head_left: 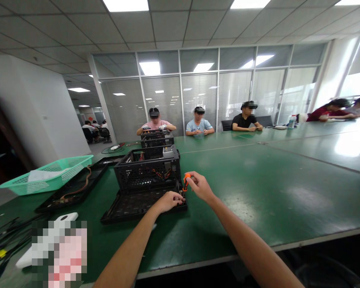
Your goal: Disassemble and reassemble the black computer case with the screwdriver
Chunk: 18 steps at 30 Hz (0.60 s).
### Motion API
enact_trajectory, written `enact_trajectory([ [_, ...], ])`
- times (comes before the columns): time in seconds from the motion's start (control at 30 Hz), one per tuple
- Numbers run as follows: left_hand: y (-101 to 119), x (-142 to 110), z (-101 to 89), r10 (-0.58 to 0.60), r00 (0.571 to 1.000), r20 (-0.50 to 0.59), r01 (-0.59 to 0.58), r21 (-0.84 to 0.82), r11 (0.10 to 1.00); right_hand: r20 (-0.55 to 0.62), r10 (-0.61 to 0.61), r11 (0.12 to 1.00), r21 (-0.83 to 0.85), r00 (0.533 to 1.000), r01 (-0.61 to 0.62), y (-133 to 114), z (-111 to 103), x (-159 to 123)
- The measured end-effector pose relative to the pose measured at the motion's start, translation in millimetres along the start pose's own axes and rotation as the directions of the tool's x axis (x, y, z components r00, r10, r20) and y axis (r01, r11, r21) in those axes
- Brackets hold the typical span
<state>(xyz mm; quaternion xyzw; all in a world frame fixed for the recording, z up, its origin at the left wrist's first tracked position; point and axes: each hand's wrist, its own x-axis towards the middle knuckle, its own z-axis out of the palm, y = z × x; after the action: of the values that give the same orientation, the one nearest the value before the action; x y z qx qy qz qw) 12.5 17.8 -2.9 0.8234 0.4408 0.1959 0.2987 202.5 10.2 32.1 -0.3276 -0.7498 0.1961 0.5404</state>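
A black perforated computer case (147, 170) stands on the green table (258, 188) in front of me, with orange cables inside. A black side panel (132, 206) lies flat against its near side. My right hand (198, 185) is closed round the orange handle of a screwdriver (186, 181), which points down at the case's near right corner. My left hand (169, 200) rests on the panel's right end beside the screwdriver tip, fingers curled and pinched there; what they hold is too small to see.
A teal plastic basket (48, 174) sits at the left edge. Another black panel (75, 188) with a cable lies beside it. Black cables (3, 240) trail at lower left. A second case (157, 139) stands before one of several people seated across the table.
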Motion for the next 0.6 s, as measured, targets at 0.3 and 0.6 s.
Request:
enact_trajectory([
  [0.3,-4.1,0.6,0.1,0.003,1.0,0.002,-0.003,-0.003,1.0,-0.032,-0.046,0.999,-0.012,0.998,0.045,0.6,-0.9,0.9],
  [0.6,-5.6,1.0,1.6,0.025,1.0,-0.001,-0.025,-0.018,1.0,-0.091,-0.057,0.998,-0.026,0.994,0.054,-0.3,-2.6,3.1],
])
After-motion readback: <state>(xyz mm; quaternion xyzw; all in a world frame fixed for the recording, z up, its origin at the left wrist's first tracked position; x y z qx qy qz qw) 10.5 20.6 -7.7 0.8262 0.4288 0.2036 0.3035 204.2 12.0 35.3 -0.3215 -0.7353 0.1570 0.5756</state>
